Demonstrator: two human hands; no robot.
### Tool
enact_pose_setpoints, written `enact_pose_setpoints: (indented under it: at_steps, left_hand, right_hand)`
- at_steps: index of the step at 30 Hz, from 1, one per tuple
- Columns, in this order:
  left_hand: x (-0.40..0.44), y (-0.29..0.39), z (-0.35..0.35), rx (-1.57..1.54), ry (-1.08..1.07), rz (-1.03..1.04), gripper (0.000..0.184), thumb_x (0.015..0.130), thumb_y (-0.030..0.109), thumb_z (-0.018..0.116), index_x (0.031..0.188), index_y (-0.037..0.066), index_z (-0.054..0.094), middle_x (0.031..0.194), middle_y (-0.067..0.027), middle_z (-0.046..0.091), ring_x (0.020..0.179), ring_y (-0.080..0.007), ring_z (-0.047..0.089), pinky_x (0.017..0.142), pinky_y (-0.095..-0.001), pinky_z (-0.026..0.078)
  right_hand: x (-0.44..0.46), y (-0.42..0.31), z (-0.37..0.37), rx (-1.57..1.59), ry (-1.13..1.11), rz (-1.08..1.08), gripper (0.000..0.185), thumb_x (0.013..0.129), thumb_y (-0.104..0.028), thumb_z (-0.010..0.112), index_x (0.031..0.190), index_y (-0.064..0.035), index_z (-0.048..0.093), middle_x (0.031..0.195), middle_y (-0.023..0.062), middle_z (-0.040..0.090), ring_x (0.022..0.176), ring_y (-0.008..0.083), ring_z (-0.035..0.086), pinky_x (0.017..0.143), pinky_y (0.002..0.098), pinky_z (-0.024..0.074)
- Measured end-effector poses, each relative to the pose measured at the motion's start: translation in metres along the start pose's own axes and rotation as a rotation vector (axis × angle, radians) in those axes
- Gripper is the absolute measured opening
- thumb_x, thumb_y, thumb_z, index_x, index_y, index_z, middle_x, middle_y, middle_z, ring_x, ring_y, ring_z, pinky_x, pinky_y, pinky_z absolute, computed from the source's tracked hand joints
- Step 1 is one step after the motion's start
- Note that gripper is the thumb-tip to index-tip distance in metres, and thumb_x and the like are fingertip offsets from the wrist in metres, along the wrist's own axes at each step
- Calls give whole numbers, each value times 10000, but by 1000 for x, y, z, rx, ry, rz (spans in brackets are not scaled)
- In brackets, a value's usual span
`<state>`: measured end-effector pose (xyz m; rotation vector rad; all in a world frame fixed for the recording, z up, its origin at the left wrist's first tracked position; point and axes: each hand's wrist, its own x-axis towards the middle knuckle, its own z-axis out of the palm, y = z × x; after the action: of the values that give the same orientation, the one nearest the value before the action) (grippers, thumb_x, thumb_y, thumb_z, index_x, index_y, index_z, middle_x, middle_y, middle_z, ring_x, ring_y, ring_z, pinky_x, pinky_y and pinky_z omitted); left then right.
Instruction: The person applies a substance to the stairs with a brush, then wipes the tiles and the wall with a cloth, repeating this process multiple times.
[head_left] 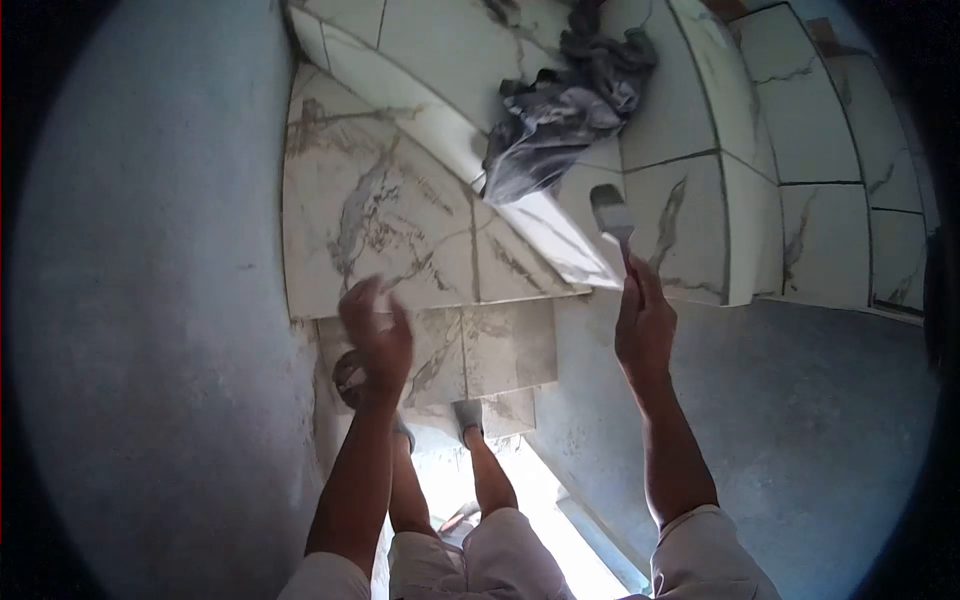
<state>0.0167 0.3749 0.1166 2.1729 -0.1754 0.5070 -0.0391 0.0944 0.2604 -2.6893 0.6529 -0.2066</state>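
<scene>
My right hand is closed round the handle of a putty knife, its flat, dark-ended blade pointing up and away over the tiled steps. To the left, my left hand is raised above a lower step. Motion smears its fingers, so its grip is unclear. Close by my left wrist is a small, round, dark-rimmed container, partly hidden behind the forearm. A crumpled grey cloth or bag lies on the upper tiles, beyond the putty knife.
Marble-patterned tiles cover the turning steps, with dark smears on several of them. A pale riser edge runs diagonally between levels. Bare grey walls stand on both sides. My feet are on a lower step, with bright light below.
</scene>
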Motion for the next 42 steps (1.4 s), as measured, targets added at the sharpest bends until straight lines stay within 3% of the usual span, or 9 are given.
enact_pose_setpoints:
  at_steps: [6,10,12,17,22,26,33,39,42]
  left_hand:
    - [158,127,113,-270,-130,390,378,795,11,678,1150,25,550,1176,-163,545,1127,-352,501,956,-435,416]
    - [205,126,187,71,42,456,388,815,235,701,1124,26,595,1163,-190,566,1111,-362,517,937,-482,415]
    - [220,112,193,249,-649,190,352,800,262,683,1046,17,626,1042,-197,611,1018,-363,567,909,-476,425]
    - [200,156,122,-534,-24,124,273,758,83,619,1015,1,583,938,-193,592,893,-377,587,803,-427,458]
    - [174,173,-34,-781,145,213,399,853,180,685,1170,-3,527,1073,-141,573,955,-250,600,803,-349,479]
    - [137,162,-127,547,214,168,471,852,269,704,1180,-10,513,1186,-172,539,1103,-288,558,913,-429,461]
    - [153,17,-48,47,364,-371,371,864,150,647,1154,-49,530,1167,-194,558,1099,-370,541,947,-434,420]
    - [236,-186,107,592,-111,150,424,878,170,602,1246,-28,529,1328,-259,480,1308,-407,386,1065,-501,331]
    - [258,-226,138,818,-168,21,504,898,272,582,1296,-27,504,1377,-278,436,1363,-415,307,1089,-502,296]
  right_hand:
    - [61,27,57,106,192,41,343,975,-98,422,1302,-8,480,1189,218,619,1071,395,599,902,451,465]
    - [78,89,118,-257,359,-179,403,986,-95,326,1361,4,434,1248,214,578,1175,369,536,1006,423,409]
    - [82,82,106,112,92,73,447,944,-22,370,1389,6,408,1355,230,463,1261,375,416,1085,473,294]
    - [78,25,67,-433,243,-54,423,989,-175,428,1389,-37,410,1373,229,403,1255,379,401,1063,498,317]
    - [137,-26,68,329,548,-255,408,988,-255,510,1321,-28,448,1335,203,390,1254,361,392,1030,489,361]
    - [188,-57,106,369,397,-478,437,959,-223,550,1341,-47,429,1316,228,454,1242,394,431,1048,476,357]
    - [232,-93,160,59,-1,-568,558,950,-423,514,1376,-73,426,1363,221,442,1293,387,395,1081,489,329]
    - [237,-93,164,-113,-44,-569,687,879,-559,556,1373,-92,457,1392,186,423,1313,372,374,1077,498,309]
    - [237,-92,165,-97,-57,-573,707,855,-575,580,1354,-84,480,1379,193,425,1301,375,381,1062,506,312]
